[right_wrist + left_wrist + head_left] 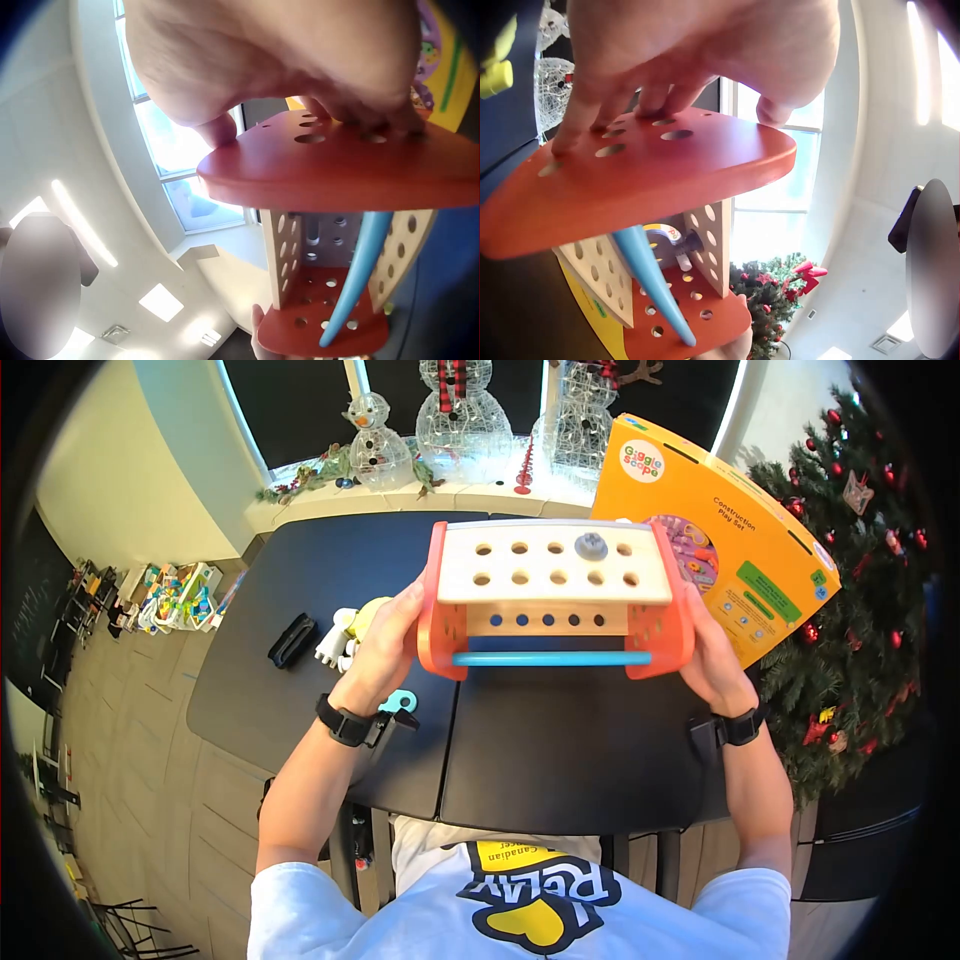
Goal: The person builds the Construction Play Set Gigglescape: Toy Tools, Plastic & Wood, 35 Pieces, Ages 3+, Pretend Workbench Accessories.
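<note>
A wooden toy toolbox [540,563] with red end panels, pale perforated boards and a blue rod handle [550,658] is held up over the table. My left hand [385,645] grips its left end; my right hand [718,660] grips the right end. In the left wrist view, fingertips press the holed face of the red end panel [712,161], the thumb at its edge. The right wrist view shows a similar hold on the other red panel [337,172]. One grey toy screw [592,546] stands in a hole of the top board.
Behind the toolbox, to the right, leans an orange play set box [740,490]. On the dark table [570,760] lie a black case [293,641], a white-and-yellow toy [335,645] partly behind my left hand, and a teal piece [400,701]. A decorated tree [830,640] stands at right.
</note>
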Available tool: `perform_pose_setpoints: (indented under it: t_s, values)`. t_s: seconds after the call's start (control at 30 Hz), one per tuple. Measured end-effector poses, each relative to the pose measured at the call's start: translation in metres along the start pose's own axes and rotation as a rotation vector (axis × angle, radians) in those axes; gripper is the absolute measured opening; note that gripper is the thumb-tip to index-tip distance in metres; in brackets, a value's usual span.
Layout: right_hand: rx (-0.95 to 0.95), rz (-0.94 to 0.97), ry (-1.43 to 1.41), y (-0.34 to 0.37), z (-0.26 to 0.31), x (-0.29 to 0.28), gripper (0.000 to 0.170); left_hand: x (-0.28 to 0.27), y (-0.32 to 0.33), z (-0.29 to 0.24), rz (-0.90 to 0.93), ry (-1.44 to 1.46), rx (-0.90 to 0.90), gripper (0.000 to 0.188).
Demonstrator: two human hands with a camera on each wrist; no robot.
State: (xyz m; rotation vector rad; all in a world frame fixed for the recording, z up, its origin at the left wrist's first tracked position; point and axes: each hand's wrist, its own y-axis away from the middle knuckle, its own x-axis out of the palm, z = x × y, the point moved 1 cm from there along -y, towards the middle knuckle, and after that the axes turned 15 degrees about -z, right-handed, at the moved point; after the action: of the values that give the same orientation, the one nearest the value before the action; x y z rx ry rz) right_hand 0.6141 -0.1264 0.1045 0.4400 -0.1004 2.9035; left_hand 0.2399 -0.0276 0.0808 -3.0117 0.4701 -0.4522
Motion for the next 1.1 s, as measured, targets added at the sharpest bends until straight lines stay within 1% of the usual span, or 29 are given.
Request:
perform_pose_setpoints:
  t_s: [0.1,0.13,0.23,0.27,0.33,0.43,0.53,0.63,0.67,0.77,0.8,0.9,0.93,1.03,1.07,1.1]
  values:
    - [0.015,0.069,0.065,0.005,-0.006,-0.008,0.053,-0.004,-0.001,0.005,0.046,0.015,0.045,0.068]
    - [0.025,0.057,0.027,0.003,-0.010,-0.012,0.058,-0.008,0.000,0.003,0.055,0.035,-0.028,0.072]
    - [0.012,0.173,0.014,-0.001,-0.015,-0.025,0.064,-0.004,0.010,-0.002,0.042,-0.244,0.108,0.076]
    - [-0.002,0.175,0.013,-0.002,-0.017,-0.027,0.067,-0.003,0.011,-0.004,0.090,-0.161,0.064,0.084]
    - [-0.030,0.182,0.012,-0.004,-0.022,-0.029,0.075,-0.003,0.014,0.004,0.115,-0.180,0.109,0.085]
    - [-0.017,0.143,-0.012,-0.005,-0.034,-0.038,0.080,-0.004,0.018,0.010,0.156,-0.220,0.144,0.087]
    - [-0.006,0.115,0.053,-0.002,-0.041,-0.043,0.078,-0.009,0.021,0.022,0.164,-0.260,0.157,0.086]
    - [-0.004,0.120,0.086,0.001,-0.046,-0.053,0.074,-0.006,0.027,0.022,0.143,-0.281,0.068,0.087]
    - [-0.012,0.119,0.100,0.001,-0.047,-0.055,0.070,-0.007,0.028,0.024,0.163,-0.308,0.095,0.085]
    - [-0.040,0.095,0.102,0.002,-0.050,-0.060,0.066,-0.009,0.027,0.030,0.200,-0.433,0.224,0.083]
    - [-0.041,0.092,0.119,0.004,-0.050,-0.060,0.064,-0.008,0.029,0.029,0.187,-0.464,0.246,0.080]
    - [-0.044,0.078,0.167,0.007,-0.047,-0.061,0.060,-0.008,0.032,0.027,0.162,-0.673,0.382,0.078]
    - [-0.042,0.075,0.179,0.008,-0.046,-0.061,0.059,-0.006,0.034,0.026,0.142,-0.704,0.405,0.075]
    - [-0.061,0.065,0.246,0.009,-0.046,-0.063,0.057,-0.003,0.037,0.016,0.139,-0.781,0.379,0.074]
    - [-0.074,0.063,0.272,0.009,-0.044,-0.061,0.057,-0.002,0.038,0.014,0.108,-0.787,0.417,0.064]
    - [-0.085,0.045,0.303,0.010,-0.041,-0.057,0.058,-0.006,0.037,0.013,0.104,-0.835,0.409,0.061]
